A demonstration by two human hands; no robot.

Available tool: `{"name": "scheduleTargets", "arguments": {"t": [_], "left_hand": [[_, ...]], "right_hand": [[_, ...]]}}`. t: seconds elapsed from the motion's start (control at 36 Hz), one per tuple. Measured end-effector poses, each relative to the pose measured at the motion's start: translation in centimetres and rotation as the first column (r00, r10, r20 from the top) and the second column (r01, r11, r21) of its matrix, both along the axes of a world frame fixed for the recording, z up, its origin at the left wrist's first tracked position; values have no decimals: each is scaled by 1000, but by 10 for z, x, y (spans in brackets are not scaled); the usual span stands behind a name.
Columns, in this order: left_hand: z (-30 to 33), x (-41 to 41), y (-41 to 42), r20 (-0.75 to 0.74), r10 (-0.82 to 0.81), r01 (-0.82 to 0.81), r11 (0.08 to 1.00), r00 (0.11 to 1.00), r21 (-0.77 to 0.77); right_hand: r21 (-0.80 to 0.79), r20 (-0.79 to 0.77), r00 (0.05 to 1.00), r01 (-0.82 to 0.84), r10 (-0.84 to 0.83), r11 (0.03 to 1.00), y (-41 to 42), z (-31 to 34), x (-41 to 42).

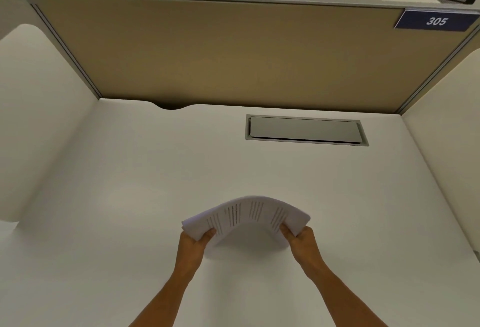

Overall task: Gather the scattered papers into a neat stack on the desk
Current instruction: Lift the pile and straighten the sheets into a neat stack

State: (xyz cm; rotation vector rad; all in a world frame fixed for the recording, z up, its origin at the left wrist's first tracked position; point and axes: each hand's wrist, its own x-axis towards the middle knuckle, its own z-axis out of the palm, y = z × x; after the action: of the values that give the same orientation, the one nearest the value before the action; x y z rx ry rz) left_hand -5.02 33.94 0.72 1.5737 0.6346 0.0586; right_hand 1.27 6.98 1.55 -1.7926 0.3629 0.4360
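A stack of white printed papers (246, 216) is held above the white desk (130, 183), bowed upward into an arch with lines of text facing me. My left hand (197, 241) grips the stack's left edge, thumb on top. My right hand (301, 239) grips its right edge the same way. The sheets look bunched together, their edges roughly aligned. No loose papers lie elsewhere on the desk.
A grey cable hatch (306, 130) is set into the desk at the back right. A tan partition (233, 53) closes the back, white side panels (39, 118) flank the desk. A blue "305" label (436, 21) sits at the upper right. Chair backs show beyond the partition.
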Motion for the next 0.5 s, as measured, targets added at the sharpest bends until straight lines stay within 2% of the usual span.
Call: {"name": "scheduleTargets", "arguments": {"t": [0.14,0.25,0.42,0.5], "left_hand": [[-5,-4,2,-30,-2,1,1000,1000,-20],[4,1,9,-45,27,-29,998,999,-47],[26,8,28,70,13,-10,999,997,-47],[35,12,36,-26,156,-157,985,987,-64]], "right_hand": [[-63,7,998,-65,65,996,-4,5,8],[-193,85,960,-245,265,950,-8,27,28],[-465,97,796,-494,597,735,-4,87,64],[-600,66,684,-555,727,577,3,124,78]]}}
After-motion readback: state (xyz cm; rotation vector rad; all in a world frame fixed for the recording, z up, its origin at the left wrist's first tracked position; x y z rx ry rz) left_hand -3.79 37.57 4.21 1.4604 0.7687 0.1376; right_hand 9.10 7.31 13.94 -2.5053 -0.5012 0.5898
